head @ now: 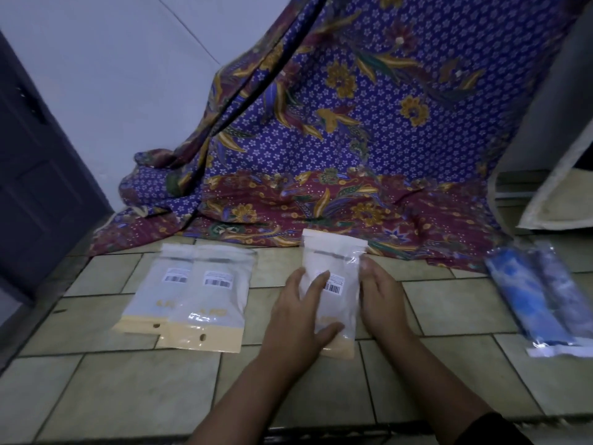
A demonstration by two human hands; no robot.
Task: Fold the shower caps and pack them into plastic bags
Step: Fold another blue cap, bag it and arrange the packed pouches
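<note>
Patterned cloth: purple and maroon floral print, draped down from above and pooling on the floor along the far edge of the work area.

Tiled floor: pale square tiles, serving as the work surface.

Dark door: at the left edge, standing upright.

Two blue packs: long clear sleeves with blue contents, lying side by side at the right, well apart from the hands.

Two flat bags: white with barcode labels and tan header strips, overlapping each other, lying left of the hands.

Plastic bag: white, barcode label facing up, tan strip at each end, lying on the tiles at centre; contents cannot be told.

Left hand: fingers spread, palm down, resting on the bag's left side.

Right hand: flat, fingers together, pressed against the bag's right edge; neither hand closes around it.
</note>
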